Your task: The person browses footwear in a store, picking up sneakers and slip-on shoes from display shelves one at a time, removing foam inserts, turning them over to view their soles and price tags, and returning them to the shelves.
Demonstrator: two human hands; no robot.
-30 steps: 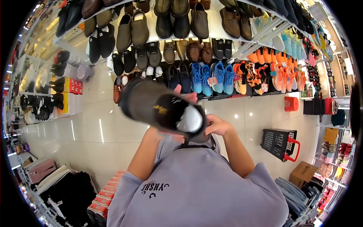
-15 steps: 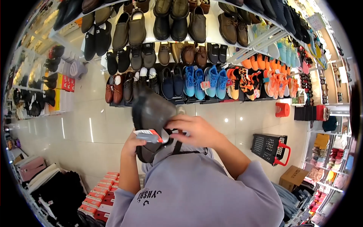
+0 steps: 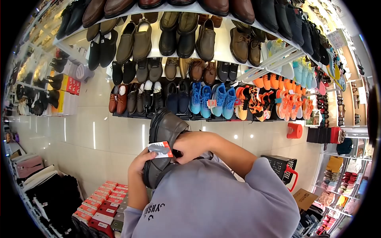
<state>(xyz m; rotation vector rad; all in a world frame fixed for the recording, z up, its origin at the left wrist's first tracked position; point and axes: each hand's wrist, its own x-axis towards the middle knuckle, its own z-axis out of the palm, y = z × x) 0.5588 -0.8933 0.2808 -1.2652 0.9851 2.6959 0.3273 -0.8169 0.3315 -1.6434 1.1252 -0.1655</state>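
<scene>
A dark grey-brown leather shoe [image 3: 164, 129] with a thick dark sole is held up in front of my body, toe pointing away. My left hand [image 3: 139, 162] is closed on its left side, the thumb by a white and red tag [image 3: 166, 150]. A grey elongated piece [image 3: 158, 149] lies across the tag. At the shoe's opening is my right hand [image 3: 192, 144], its fingers curled in against the shoe. The fingertips are hidden, so what they grip cannot be seen.
Ahead stand shelves with brown shoes [image 3: 206, 39], blue sneakers [image 3: 218, 101] and orange sneakers [image 3: 285, 105]. On the right are a red stool [image 3: 294, 130], a black basket [image 3: 278, 164] and a cardboard box [image 3: 304, 198]. Shoe boxes [image 3: 105, 206] are stacked at lower left.
The shoe has turned more upright, its tag now facing up. My right hand has moved down into the shoe's opening with its fingers curled. The view has tilted slightly upward.
</scene>
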